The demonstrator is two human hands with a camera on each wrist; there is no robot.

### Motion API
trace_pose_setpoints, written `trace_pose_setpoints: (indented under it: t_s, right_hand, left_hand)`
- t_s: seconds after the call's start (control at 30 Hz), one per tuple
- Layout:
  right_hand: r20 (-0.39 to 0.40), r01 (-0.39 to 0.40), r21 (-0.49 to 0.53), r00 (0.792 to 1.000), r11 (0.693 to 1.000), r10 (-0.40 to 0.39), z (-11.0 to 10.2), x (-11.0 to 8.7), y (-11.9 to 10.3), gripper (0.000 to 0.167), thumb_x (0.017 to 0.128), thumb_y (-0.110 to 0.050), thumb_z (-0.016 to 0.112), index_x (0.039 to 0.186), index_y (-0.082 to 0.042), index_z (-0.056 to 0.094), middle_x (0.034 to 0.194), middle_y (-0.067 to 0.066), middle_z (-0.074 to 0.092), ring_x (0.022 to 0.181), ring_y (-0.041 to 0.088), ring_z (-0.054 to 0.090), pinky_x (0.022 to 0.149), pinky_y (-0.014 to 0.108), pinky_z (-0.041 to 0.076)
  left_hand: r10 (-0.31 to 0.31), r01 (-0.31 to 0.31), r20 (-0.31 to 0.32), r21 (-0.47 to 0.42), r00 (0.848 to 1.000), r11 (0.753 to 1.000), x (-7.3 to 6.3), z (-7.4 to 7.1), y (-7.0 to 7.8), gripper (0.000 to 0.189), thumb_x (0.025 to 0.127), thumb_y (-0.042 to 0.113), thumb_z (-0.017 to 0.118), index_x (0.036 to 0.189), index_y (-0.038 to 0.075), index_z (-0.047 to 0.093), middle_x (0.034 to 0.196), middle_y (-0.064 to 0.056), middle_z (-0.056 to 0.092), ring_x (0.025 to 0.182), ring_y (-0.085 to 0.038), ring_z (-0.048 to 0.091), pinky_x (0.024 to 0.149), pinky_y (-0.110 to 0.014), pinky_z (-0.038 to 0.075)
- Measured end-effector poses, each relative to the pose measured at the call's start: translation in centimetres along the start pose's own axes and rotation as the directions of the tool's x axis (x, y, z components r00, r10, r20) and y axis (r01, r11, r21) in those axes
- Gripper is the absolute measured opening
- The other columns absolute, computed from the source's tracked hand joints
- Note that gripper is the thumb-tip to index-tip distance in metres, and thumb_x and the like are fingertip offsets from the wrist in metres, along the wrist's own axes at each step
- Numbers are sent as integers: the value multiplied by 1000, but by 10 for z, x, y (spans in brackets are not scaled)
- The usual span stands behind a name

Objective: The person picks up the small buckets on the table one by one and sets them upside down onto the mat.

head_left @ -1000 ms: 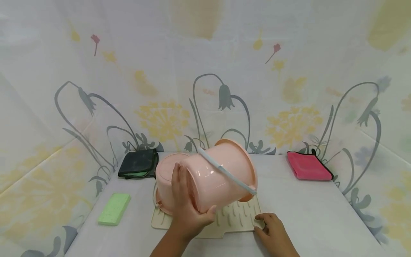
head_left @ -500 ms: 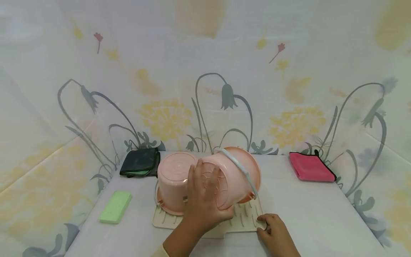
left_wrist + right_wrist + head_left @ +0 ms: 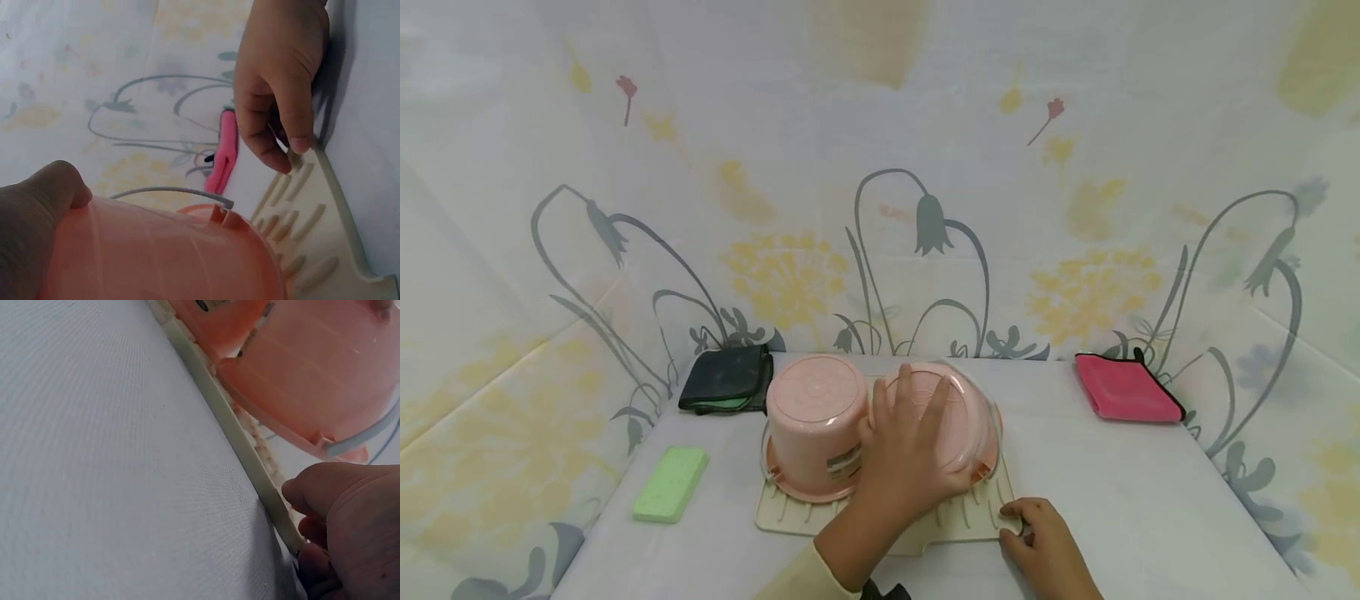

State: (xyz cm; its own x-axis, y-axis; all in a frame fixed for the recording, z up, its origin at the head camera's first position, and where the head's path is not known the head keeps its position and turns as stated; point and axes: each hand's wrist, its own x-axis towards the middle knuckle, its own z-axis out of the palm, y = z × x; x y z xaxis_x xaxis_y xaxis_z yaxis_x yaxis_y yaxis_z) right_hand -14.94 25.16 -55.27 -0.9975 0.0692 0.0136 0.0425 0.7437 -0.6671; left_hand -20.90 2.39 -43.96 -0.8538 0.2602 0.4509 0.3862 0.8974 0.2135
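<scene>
My left hand (image 3: 906, 450) spreads over the base of a pink plastic bucket (image 3: 981, 421) and grips it. This bucket is tilted, rim down, over a cream ridged draining mat (image 3: 977, 512); its pale handle (image 3: 997, 433) hangs at the right. In the left wrist view my thumb (image 3: 59, 187) lies along the bucket's side (image 3: 156, 250). A second pink bucket (image 3: 816, 400) stands upside down on the mat, just to the left. My right hand (image 3: 1045, 542) pinches the mat's near right corner, its thumb on top in the right wrist view. The left fingers cover part of the tilted bucket.
A green sponge-like block (image 3: 670, 483) lies at the left of the white tabletop (image 3: 1150, 508). Behind it sits a folded dark cloth (image 3: 726, 379) with a green inner side. At the back right is a folded pink cloth (image 3: 1127, 389) with black edging. Patterned sheets rise behind.
The held bucket has turned from lying sideways to nearly rim down, lowering towards the mat's right side. My left hand moved right with it. My right hand stays at the corner.
</scene>
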Motion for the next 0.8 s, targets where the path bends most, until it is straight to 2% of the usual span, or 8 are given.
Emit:
trace_pose_setpoints:
  t_s: [0.2,0.37,0.57,0.7,0.8]
  right_hand:
    - [-14,-6,27,1000,1000,7,1,-1,2,22,90,-15,81,110,-13,74,121,6,66,83,9,53,72,23,49]
    - [-18,-10,42,1000,999,10,1,-1,1,22,90,-16,82,110,-14,74,121,6,66,82,8,52,72,22,48]
    - [-15,-9,57,1000,998,9,2,-1,2,24,90,-16,82,112,-13,74,122,7,65,81,7,50,70,22,47]
    - [1,-28,52,1000,998,28,1,-2,2,26,91,-19,82,115,-12,73,125,7,64,82,8,50,70,22,46]
    - [6,-36,48,999,998,36,-1,-2,1,27,92,-19,81,117,-11,72,126,7,63,83,9,50,70,22,46]
  left_hand:
    - [-44,29,144,105,989,994,23,3,3,114,70,86,69,165,38,29,174,-14,17,154,-49,24,102,-70,44]
    - [-73,54,227,90,971,995,40,10,4,106,78,79,66,166,39,26,176,-13,14,157,-48,20,102,-71,44]
    - [-88,79,304,44,949,996,60,15,4,103,81,79,65,167,37,26,176,-16,13,157,-50,18,105,-73,40]
    - [-98,88,343,46,934,995,68,17,2,102,82,82,63,167,38,26,175,-15,15,157,-49,19,105,-72,41]
    - [-80,73,371,33,925,997,71,19,1,102,82,82,63,166,39,26,176,-12,15,158,-47,16,106,-73,40]
